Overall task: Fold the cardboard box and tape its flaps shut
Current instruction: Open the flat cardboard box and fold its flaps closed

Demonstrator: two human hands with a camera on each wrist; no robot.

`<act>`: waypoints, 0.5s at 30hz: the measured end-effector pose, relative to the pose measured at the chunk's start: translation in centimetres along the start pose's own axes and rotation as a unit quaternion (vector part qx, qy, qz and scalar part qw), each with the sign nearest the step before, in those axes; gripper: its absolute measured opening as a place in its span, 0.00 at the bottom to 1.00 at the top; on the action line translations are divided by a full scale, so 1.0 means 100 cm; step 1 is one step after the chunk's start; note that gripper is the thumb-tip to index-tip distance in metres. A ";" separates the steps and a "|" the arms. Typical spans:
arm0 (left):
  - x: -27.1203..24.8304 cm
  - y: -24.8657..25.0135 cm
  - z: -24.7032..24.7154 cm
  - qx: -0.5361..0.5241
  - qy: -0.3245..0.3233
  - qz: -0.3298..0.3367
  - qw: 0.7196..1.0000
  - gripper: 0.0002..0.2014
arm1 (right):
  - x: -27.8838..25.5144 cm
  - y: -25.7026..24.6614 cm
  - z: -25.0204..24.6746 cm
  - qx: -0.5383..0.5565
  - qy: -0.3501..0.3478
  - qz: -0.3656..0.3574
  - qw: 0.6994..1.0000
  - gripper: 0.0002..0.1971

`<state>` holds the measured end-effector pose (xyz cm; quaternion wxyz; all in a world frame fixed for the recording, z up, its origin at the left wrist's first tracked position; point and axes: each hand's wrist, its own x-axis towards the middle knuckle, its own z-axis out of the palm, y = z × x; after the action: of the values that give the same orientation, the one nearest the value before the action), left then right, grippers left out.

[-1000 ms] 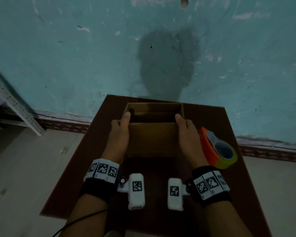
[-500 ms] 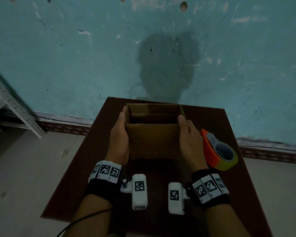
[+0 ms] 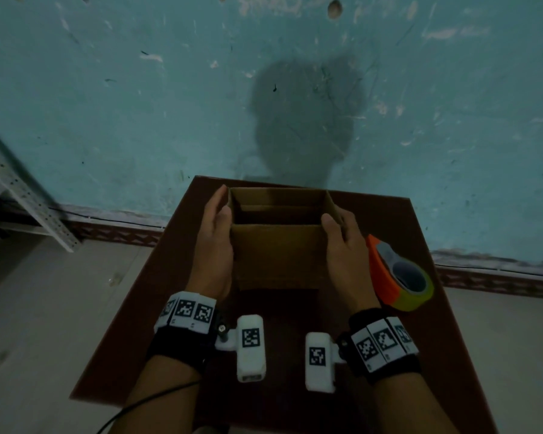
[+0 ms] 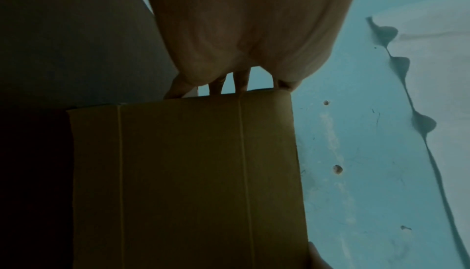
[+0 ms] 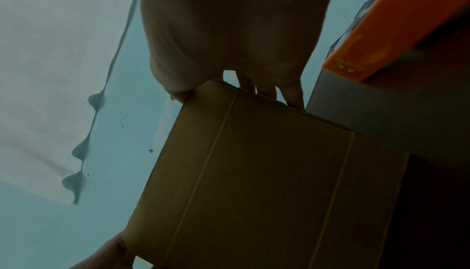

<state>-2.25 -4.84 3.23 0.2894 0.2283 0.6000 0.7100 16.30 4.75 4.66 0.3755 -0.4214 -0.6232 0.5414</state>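
Observation:
A brown cardboard box [image 3: 276,255] stands upright on the dark brown table [image 3: 282,311], its top open and its flaps standing up. My left hand [image 3: 220,208] lies flat along the box's left wall, fingers straight toward the far corner, thumb at the near corner. On the right wall my right hand [image 3: 337,220] presses the same way, thumb on the near right corner. The left wrist view shows the box face [image 4: 183,173] below the left hand [image 4: 241,22]. In the right wrist view the box [image 5: 254,173] sits under the right hand [image 5: 229,22].
An orange tape dispenser [image 3: 395,277] with a yellowish roll lies on the table just right of my right hand; it also shows orange [image 5: 394,22] in the right wrist view. A teal wall rises behind the table. A grey metal shelf upright [image 3: 22,195] stands at far left.
Both hands have slid forward along the box's sides. The left fingers now reach toward the far left corner. The box stays in place.

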 end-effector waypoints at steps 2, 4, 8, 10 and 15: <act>-0.002 0.002 -0.001 0.037 -0.002 0.025 0.999 0.18 | 0.001 0.003 0.000 0.009 0.002 -0.002 1.000 0.21; -0.003 0.007 -0.001 0.092 -0.015 0.041 0.995 0.19 | 0.002 0.004 0.001 0.018 0.003 -0.006 1.000 0.21; -0.001 0.015 -0.001 0.225 -0.042 0.072 0.971 0.23 | 0.004 0.008 0.001 0.019 0.009 -0.018 1.000 0.22; 0.000 0.017 -0.003 0.270 -0.060 0.088 0.957 0.23 | 0.004 0.009 0.001 0.013 0.012 -0.020 1.000 0.23; -0.001 0.020 -0.005 0.260 -0.088 0.069 0.959 0.25 | 0.000 0.007 -0.001 0.005 0.007 -0.020 1.000 0.21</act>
<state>-2.77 -5.45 5.12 0.2222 0.3982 0.7191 0.5244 16.49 4.84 4.01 0.3926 -0.4113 -0.6261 0.5336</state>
